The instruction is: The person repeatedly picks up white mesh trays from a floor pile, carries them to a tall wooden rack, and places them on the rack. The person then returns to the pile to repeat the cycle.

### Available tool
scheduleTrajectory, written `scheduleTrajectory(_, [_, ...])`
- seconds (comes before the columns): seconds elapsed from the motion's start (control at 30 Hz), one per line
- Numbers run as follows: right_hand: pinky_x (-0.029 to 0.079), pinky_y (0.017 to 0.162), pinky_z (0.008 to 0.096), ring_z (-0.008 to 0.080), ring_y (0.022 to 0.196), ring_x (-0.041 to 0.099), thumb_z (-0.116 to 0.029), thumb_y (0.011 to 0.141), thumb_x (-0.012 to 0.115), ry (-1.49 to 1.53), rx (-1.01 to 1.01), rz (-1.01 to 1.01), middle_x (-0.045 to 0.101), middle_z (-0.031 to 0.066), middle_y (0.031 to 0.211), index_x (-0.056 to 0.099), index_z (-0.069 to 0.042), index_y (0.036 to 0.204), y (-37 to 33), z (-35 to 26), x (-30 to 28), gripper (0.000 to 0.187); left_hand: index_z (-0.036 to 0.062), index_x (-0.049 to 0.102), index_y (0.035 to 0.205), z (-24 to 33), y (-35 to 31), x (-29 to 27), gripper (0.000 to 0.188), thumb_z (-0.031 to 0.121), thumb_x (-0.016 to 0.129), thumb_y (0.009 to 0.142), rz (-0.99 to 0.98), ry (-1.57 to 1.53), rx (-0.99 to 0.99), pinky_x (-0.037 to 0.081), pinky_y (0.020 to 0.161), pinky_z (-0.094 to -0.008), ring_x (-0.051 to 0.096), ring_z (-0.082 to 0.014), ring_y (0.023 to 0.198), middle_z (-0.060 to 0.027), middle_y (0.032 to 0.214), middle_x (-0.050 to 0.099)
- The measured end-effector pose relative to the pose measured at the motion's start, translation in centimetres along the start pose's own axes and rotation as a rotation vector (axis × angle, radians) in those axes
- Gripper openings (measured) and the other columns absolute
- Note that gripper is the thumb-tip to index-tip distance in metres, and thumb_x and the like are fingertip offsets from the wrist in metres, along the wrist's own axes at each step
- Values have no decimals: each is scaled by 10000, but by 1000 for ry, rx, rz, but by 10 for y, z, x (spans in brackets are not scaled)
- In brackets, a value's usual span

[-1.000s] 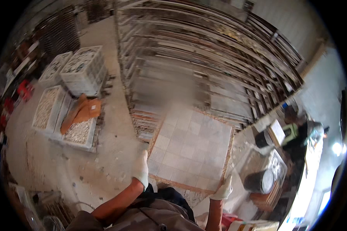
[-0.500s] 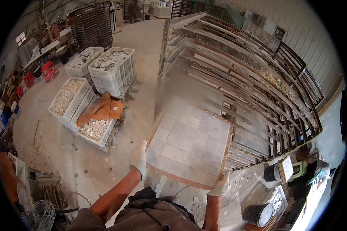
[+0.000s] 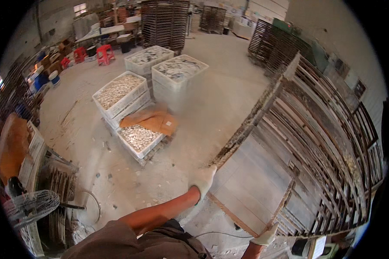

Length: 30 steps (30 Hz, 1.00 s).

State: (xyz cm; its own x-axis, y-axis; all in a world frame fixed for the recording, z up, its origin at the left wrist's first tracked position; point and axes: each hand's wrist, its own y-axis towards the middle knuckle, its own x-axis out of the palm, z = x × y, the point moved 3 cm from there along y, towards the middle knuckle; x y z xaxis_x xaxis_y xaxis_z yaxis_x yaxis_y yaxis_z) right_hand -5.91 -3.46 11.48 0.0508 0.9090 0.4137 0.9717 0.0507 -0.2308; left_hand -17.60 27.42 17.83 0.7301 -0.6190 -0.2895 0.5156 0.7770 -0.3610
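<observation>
A wide brown-edged board (image 3: 232,214) carries rows of large, pale grey square tiles (image 3: 249,183), blurred by motion. My left hand (image 3: 204,181), in a white glove, closes on the board's near left corner. My right hand (image 3: 266,237), gloved too, grips its near right corner. The far part of the board lies within a tall slatted rack (image 3: 320,142), whose crusted bars run above and beside it. Gloves and board edge hide my fingertips.
Left of the rack, white crates (image 3: 116,91) of stone chips stand on a pallet, an orange cloth (image 3: 153,120) draped over one. A fan (image 3: 32,207) is at lower left. A cable (image 3: 222,233) lies on the floor near me. More racks (image 3: 164,26) stand farther back.
The view has swung left, so rack and board now appear farther right. The board has moved deeper into the rack, with both my hands still on its near edge.
</observation>
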Motion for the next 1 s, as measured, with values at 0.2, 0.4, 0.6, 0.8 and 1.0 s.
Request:
scheduleTrajectory(0.2, [402, 866, 358, 260, 1017, 488, -456, 871, 330, 172, 100, -114, 470, 133, 1157, 420, 22, 1171, 36, 0, 12, 572, 3, 476, 1145, -9, 41, 19, 538, 429, 453, 817, -50, -184, -109, 332, 881, -318, 446, -230, 1055, -136, 1168, 487])
scheduleTrajectory(0.4, [416, 850, 343, 236, 989, 502, -419, 879, 326, 24, 83, -168, 500, 100, 1114, 468, -9, 1136, 46, 5, 22, 504, 42, 385, 1238, 6, 21, 15, 551, 374, 502, 814, 33, -399, 36, 306, 927, -300, 393, -196, 1105, -81, 1226, 431])
scheduleTrajectory(0.6, [429, 599, 277, 123, 697, 482, -283, 889, 410, -234, -17, 247, 523, 44, 794, 544, 15, 982, 35, -20, 41, 340, 3, 367, 1241, 18, 40, 17, 667, 416, 557, 754, -62, -501, -123, 327, 904, -327, 410, -213, 1098, -111, 1225, 422])
scheduleTrajectory(0.8, [408, 570, 303, 150, 628, 469, -270, 838, 474, -123, -43, 267, 535, 47, 725, 577, 38, 833, 58, -25, 33, 324, 3, 369, 1239, 29, 52, 28, 689, 413, 586, 729, 47, -342, -132, 325, 890, -343, 401, -228, 1099, -103, 1227, 415])
scheduleTrajectory(1.0, [401, 538, 327, 144, 572, 461, -223, 840, 440, -248, -85, 355, 542, 89, 664, 573, -17, 897, 94, -19, 51, 253, 0, 387, 1219, 50, 61, 31, 627, 280, 631, 715, -62, -644, -44, 288, 925, -321, 394, -202, 1090, -76, 1238, 401])
